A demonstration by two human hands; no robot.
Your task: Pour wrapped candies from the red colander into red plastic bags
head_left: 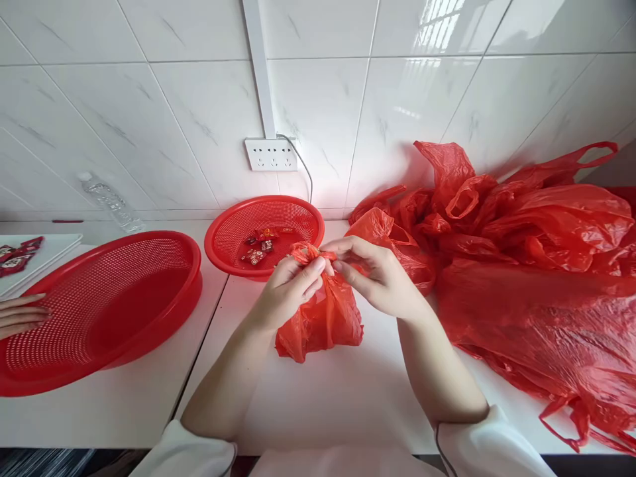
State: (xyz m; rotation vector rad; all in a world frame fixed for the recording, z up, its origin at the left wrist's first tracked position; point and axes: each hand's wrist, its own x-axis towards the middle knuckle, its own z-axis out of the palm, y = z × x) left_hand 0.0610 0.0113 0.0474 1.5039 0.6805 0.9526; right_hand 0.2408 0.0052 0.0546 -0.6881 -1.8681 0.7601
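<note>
A red plastic bag [322, 321] rests on the white table in front of me, its top gathered and twisted. My left hand [293, 285] is closed on the bag's gathered top, thumb pressed against the fingers. From the other side my right hand [375, 271] pinches the same twisted handles. What the bag contains is hidden by the plastic. Just behind my hands stands a small red basket [218, 242] with several small wrapped packets [256, 255] in it.
A large red basket [191, 285] stands at the left, with another person's hand [22, 315] at its rim. Many red plastic bags [536, 298] pile up at the right. A clear bottle [112, 202] lies by the wall, below and left of a power socket [271, 156].
</note>
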